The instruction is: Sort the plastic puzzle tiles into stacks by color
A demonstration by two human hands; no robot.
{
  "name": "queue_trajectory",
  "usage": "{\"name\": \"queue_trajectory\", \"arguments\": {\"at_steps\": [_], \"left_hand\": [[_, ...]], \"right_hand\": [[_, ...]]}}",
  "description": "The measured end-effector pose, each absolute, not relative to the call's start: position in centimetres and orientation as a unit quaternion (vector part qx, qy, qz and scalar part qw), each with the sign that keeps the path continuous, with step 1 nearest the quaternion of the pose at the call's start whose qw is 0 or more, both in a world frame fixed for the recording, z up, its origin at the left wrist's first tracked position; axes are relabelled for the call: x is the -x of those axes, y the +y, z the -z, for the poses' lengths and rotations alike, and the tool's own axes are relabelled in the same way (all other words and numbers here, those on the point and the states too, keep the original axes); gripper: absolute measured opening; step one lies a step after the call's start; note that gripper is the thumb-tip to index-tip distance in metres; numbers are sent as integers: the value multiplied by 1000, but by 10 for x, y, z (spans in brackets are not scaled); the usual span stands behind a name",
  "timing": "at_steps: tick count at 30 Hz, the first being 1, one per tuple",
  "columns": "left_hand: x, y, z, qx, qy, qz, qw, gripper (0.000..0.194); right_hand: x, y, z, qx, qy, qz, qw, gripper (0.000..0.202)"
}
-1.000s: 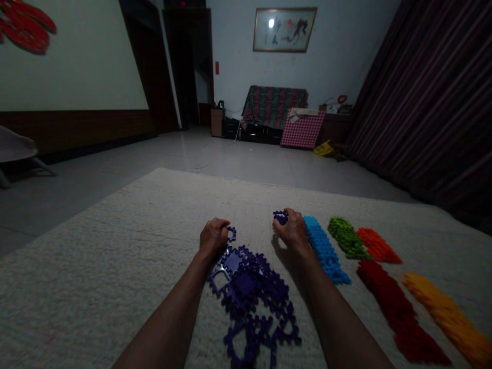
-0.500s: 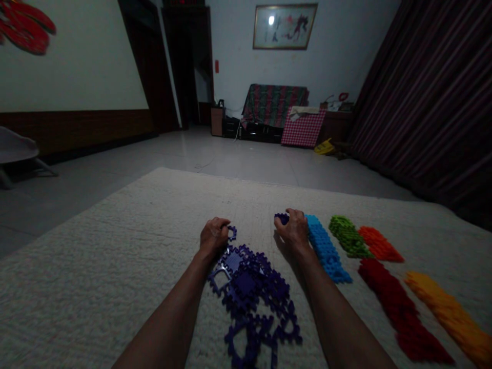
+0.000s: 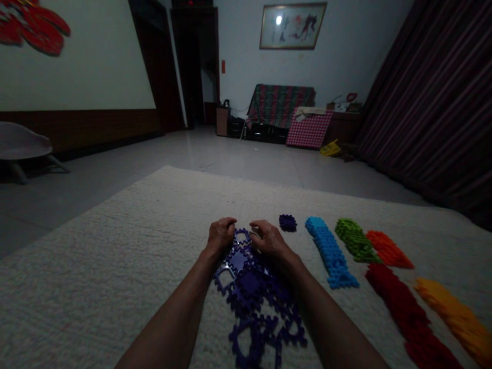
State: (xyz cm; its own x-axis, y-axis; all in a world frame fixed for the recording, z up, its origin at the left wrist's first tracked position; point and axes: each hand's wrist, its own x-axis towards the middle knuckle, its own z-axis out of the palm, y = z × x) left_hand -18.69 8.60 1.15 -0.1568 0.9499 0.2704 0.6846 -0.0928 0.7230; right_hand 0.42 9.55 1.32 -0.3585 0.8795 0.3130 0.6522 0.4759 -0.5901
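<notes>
My left hand [image 3: 221, 234] is closed on the left edge of a purple interlocking tile [image 3: 242, 231] with a hole in its middle. Just right of that tile is my right hand [image 3: 268, 238], thumb and forefinger apart, with nothing visible between them. Below and between both hands spreads a loose pile of purple tiles [image 3: 249, 284] with toothed edges, some solid and some ring-like. My right forearm covers part of its right side. A small purple stack [image 3: 288, 223] stands on the rug beyond my right hand.
To the right lie rows of light blue [image 3: 328, 251], green [image 3: 355, 241], orange [image 3: 388, 248], dark red [image 3: 403, 312] and yellow [image 3: 453, 318] tiles. They rest on a cream rug [image 3: 115, 266]. A grey chair [image 3: 26, 143] stands at the left.
My right hand has left the small purple stack and moved left to beside the tile at my left hand. The stack stays on the rug. The view has shifted slightly.
</notes>
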Motion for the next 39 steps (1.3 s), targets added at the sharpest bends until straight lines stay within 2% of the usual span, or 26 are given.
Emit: {"name": "queue_trajectory", "arguments": {"at_steps": [5,11,17,23,27,30,35,39], "left_hand": [[187,88,-11,-581,655,-430,222,35],[188,91,-7,-553,628,-460,297,37],[189,94,-1,-531,613,-480,335,39],[189,94,-2,-537,602,-481,343,41],[189,93,-5,-540,610,-474,333,40],[190,93,-4,-538,610,-480,329,39],[189,95,1,-531,595,-495,344,38],[188,95,4,-522,593,-502,353,38]], "right_hand": [[8,84,-26,514,-807,-160,241,36],[26,68,-36,556,-798,-133,192,52],[31,64,-40,586,-782,-138,159,43],[29,64,-42,569,-796,-145,146,46],[29,65,-38,561,-802,-128,162,40],[27,70,-35,563,-793,-137,187,43],[18,87,-31,577,-755,-153,271,53],[1,103,-30,590,-726,-107,337,47]]}}
